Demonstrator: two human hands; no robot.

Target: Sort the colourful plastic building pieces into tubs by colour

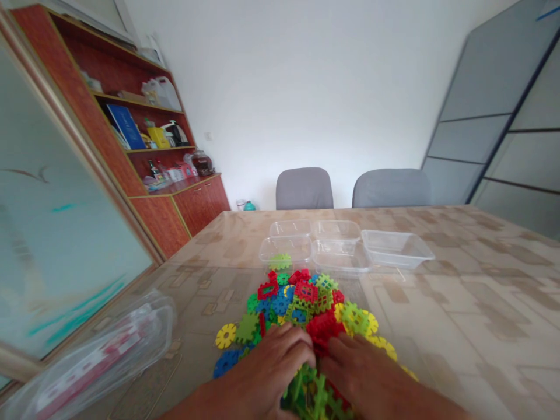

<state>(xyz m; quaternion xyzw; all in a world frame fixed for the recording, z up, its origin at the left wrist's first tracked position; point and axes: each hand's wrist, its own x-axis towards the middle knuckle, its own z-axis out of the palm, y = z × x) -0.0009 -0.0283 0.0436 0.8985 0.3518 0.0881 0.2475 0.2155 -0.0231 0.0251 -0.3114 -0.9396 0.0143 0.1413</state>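
A heap of plastic interlocking building pieces (280, 303) in red, green, yellow and blue lies on the table before me. Some are toothed squares with windows, others notched discs. Into the near side of the heap reaches my left hand (273, 361), its fingers curled round pieces, the fingertips partly hidden. Close beside it on the right, my right hand (359, 367) is bent over pieces too, its fingers against a red cluster (325, 329). Green pieces (317, 394) show below and between both hands.
Several clear plastic containers (341, 256) stand in two rows beyond the heap, one wider container (396, 248) at the right. A clear plastic bag (105, 350) with a red and white package lies at the left. Two grey chairs (304, 188) stand behind the table (464, 291).
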